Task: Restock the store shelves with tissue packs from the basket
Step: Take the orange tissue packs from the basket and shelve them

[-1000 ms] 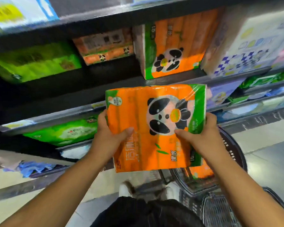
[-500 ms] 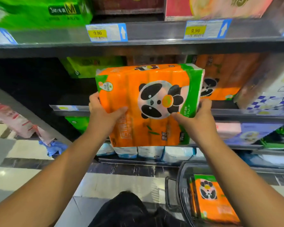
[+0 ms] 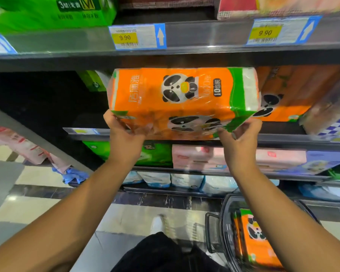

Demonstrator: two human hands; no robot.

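Nearest, at the right by the person's legs, stands the dark plastic shopping basket (image 3: 227,228). One more orange film-wrapped tissue pack with a panda print (image 3: 251,250) stands upright in it, so the job is not finished.

Farther out, both arms reach to the middle shelf. The left hand (image 3: 124,134) grips the lower left corner of the big orange-and-green tissue pack in glossy film (image 3: 181,103), with the fingers curled under it and the thumb on the near face. The right hand (image 3: 241,136) pinches the lower right corner, at the green end. I think the grip is at the two bottom corners because the pack is wide and soft – one hand alone would let it sag. The pack is tilted, its top leaning away into the shelf opening and its lower edge just over the grey metal shelf lip (image 3: 283,139). Whether it already rests on the board I cannot tell.

The film is shiny and wrinkled, and the block is rectangular with rounded, cushion-like edges. Just to its right stands a matching orange panda pack (image 3: 294,95), so it goes next to its own kind. Behind, at the left, a green tissue pack (image 3: 90,81) lies deeper, beside a dark gap. Above, the upper shelf carries a white-and-blue price tag (image 3: 137,37).
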